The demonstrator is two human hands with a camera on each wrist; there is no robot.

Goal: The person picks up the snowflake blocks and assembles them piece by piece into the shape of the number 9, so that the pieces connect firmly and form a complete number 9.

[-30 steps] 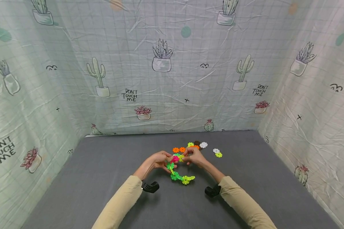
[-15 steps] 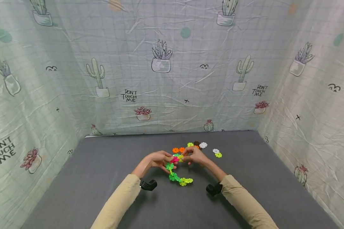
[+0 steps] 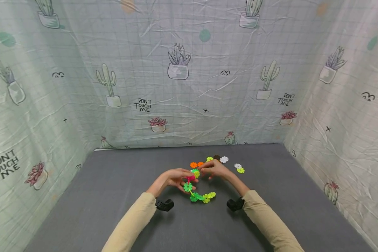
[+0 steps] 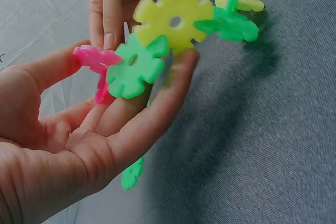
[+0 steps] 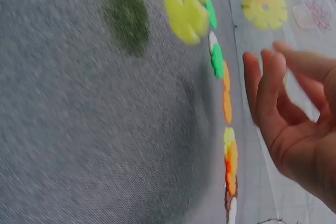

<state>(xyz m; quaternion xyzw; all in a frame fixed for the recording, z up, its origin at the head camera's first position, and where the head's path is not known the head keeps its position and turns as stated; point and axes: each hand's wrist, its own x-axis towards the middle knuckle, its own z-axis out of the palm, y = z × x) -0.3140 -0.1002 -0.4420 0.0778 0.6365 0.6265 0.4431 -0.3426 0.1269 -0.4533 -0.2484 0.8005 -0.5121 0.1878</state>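
Observation:
My left hand (image 3: 176, 177) pinches a pink plastic snowflake disc (image 4: 98, 60) between thumb and fingers. That disc belongs to a chain of interlocking snowflake discs. A green disc (image 4: 137, 67) follows it, then a yellow disc (image 4: 176, 18) and several green and yellow ones in a curve toward the chain's yellow end (image 3: 207, 198). At the pink disc's other side, a yellow disc (image 5: 265, 10) is attached. My right hand (image 3: 216, 169) is just right of it, fingers loosely bent and apart from it, holding nothing in the right wrist view.
Loose snowflake discs lie farther back on the grey table (image 3: 113, 203): orange ones (image 3: 193, 165), a brown one (image 3: 216, 158), a white one (image 3: 224, 159), and a white and yellow pair (image 3: 239, 168) at right. A printed cloth (image 3: 189, 129) hangs behind.
My right fingers have let go of the yellow disc and drawn slightly away to the right. My left hand has turned the chain a little, and its pink disc has tilted lower.

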